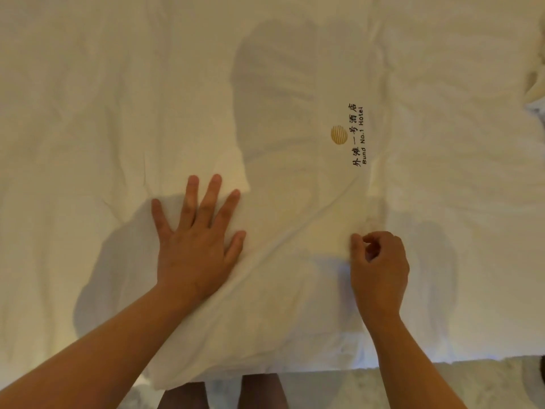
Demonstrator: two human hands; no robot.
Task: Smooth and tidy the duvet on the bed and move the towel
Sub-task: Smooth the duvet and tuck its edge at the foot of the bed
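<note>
Duvet [295, 178] lies flat under left hand [194, 246].

The bed [88, 113] fills nearly the whole view, covered edge to edge by a white duvet [442, 172] that lies rumpled, with soft creases running across its left and right parts. On top of the duvet, around the middle and reaching to the near edge, lies a white towel [295, 202] (printed with a gold round emblem and the words "Bund No.1 Hotel" beside Chinese characters); a long diagonal fold crosses its lower half, and its near corner hangs just over the bed's edge. Both hands rest on this towel. Below the bed's near edge shows a strip of pale, mottled floor [442, 385].
</note>
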